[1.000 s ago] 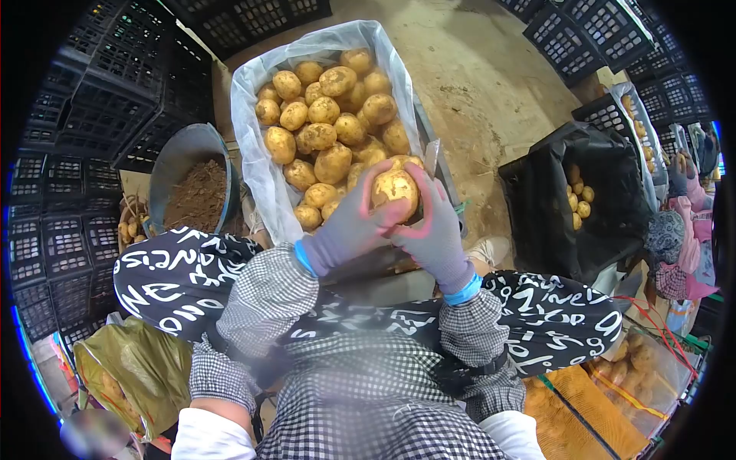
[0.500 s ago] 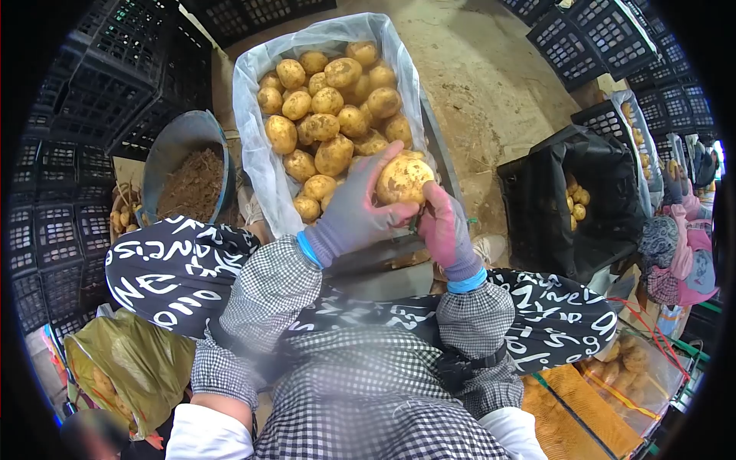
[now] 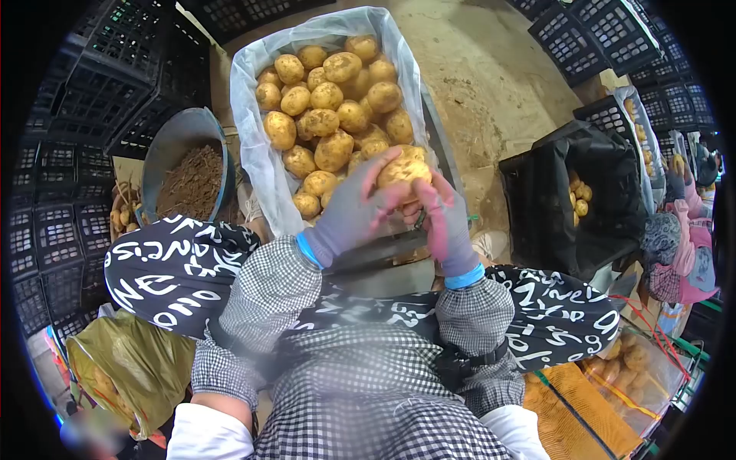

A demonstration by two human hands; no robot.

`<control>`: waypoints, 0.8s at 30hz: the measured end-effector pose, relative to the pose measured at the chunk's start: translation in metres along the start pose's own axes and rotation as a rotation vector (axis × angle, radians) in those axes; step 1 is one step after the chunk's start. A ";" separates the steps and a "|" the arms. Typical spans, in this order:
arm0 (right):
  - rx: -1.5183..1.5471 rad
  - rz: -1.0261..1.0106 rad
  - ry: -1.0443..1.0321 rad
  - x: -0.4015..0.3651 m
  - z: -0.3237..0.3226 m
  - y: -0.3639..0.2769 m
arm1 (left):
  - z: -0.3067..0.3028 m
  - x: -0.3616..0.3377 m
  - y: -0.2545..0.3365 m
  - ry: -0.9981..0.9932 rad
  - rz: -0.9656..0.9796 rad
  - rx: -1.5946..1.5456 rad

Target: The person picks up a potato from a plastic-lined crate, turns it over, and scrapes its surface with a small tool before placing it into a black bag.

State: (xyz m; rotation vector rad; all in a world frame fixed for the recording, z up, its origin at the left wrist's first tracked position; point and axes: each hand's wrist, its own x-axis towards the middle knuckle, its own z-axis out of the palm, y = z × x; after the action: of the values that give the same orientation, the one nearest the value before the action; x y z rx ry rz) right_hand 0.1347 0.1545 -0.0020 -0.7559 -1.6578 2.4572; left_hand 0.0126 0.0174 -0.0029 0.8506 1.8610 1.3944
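A large, soil-smeared potato point(image 3: 404, 164) is between my two gloved hands, above the near right corner of the lined crate. My left hand point(image 3: 354, 213), in a grey and pink glove, closes round its left and lower side. From the right, my right hand point(image 3: 448, 226) presses its fingers to the same potato. A small dark thing shows below, by the right fingers; I cannot make out what it is. Just beyond my hands, many yellow potatoes point(image 3: 322, 123) fill the crate, whose translucent plastic liner point(image 3: 253, 146) folds over the rim.
A blue-grey bucket point(image 3: 165, 157) of soil stands left of the crate. To the right is a black-lined crate point(image 3: 529, 207) with several potatoes at its bottom. Stacked black crates point(image 3: 115, 69) line the left side. An olive bag point(image 3: 138, 360) sits behind my left, and another person point(image 3: 682, 245) is at far right.
The potato has turned and shifted slightly up in my hands. My right fingers have moved across its near side, and my left fingers have curled further under it.
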 end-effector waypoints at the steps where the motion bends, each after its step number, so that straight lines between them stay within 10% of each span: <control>1: 0.047 -0.016 -0.041 0.003 -0.007 0.007 | 0.002 0.000 -0.001 0.012 0.067 0.072; 11: 0.147 -0.197 -0.249 0.003 -0.010 0.009 | -0.023 0.012 0.000 -0.114 0.199 -0.080; 15: 0.182 -0.256 -0.160 -0.001 0.002 -0.005 | -0.004 0.000 0.018 -0.093 -0.025 -0.600; 24: 0.028 -0.218 -0.110 0.003 -0.001 0.008 | -0.027 0.005 0.009 -0.145 -0.143 -0.515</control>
State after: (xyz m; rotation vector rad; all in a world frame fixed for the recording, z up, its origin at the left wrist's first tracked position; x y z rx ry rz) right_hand 0.1340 0.1531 -0.0106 -0.4179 -1.6395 2.4010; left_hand -0.0116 0.0089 0.0110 0.5295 1.3324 1.5731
